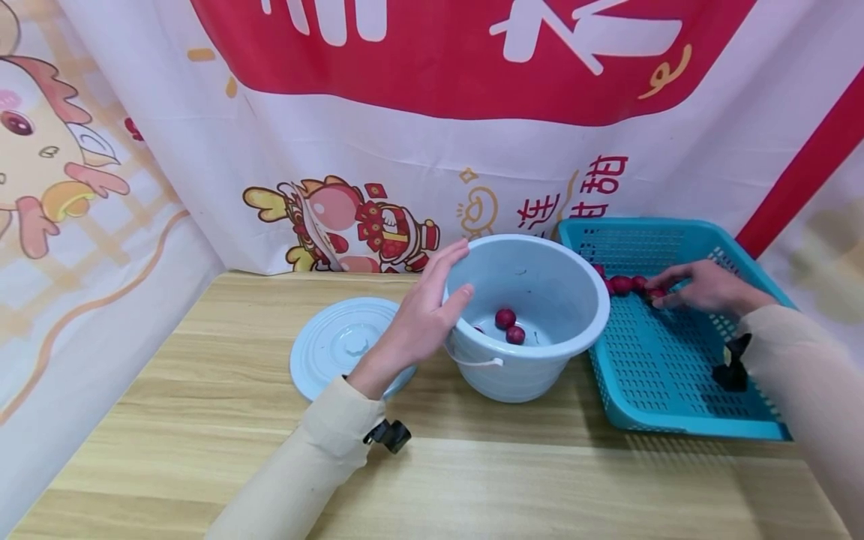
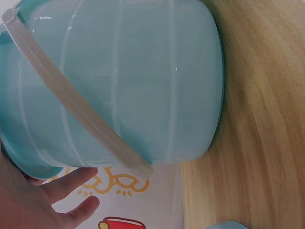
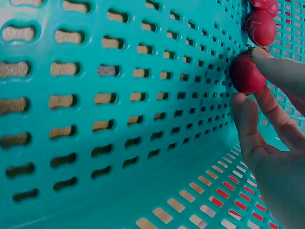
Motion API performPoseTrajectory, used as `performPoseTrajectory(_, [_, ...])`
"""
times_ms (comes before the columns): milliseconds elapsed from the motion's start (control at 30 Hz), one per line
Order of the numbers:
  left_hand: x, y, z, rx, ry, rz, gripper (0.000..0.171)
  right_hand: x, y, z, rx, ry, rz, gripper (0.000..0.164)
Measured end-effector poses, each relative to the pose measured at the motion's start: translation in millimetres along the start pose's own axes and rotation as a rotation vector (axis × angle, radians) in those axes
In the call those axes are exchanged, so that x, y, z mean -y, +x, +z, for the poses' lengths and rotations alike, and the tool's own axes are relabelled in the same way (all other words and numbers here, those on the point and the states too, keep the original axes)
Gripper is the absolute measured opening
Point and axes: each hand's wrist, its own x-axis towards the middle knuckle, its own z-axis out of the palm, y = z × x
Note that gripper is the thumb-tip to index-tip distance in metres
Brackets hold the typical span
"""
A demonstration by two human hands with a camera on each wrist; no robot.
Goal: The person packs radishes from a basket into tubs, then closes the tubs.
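My left hand (image 1: 427,306) rests at the left rim of a pale blue bucket (image 1: 513,375), its fingers fairly straight. In the left wrist view, spread fingers lie beside the bucket's ribbed wall (image 2: 143,81) near its white handle (image 2: 81,114). Several red radishes (image 1: 505,319) lie on the bucket's floor. Inside the teal basket (image 1: 675,360), my right hand (image 1: 709,288) pinches a round red radish (image 3: 248,74) between thumb and fingers, the small green stem end by the thumb. More radishes (image 3: 260,27) sit in a row just beyond it.
A pale blue round lid (image 1: 331,349) lies on the wooden table (image 1: 202,420), left of the bucket. The basket stands close to the bucket's right side. Behind them hangs a printed white and red cloth (image 1: 405,150).
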Motion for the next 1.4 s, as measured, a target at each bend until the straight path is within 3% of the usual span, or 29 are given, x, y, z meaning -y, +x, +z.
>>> performPoseTrajectory(267, [-0.2,1.6,0.7,0.004,0.006,0.008,0.064,1.7,-3.0,0.8,-0.038,-0.01,-0.019,0.043])
performPoseTrajectory(667, [-1.5,1.4,-0.4,0.005,0.013,0.0,0.065,23.6,-10.9,-3.5,-0.186,0.045,-0.112,0.059])
performPoseTrajectory(1200, [-0.6,1.1,-0.4,0.002,0.007,0.009,0.064,58.6,-25.0,-9.2,-0.271,0.17,-0.148,0.078])
performPoseTrajectory(1400, [-0.7,0.1,-0.8,0.004,0.006,-0.002,0.065,78.8,-33.1,-4.8,-0.308,0.227,-0.181,0.077])
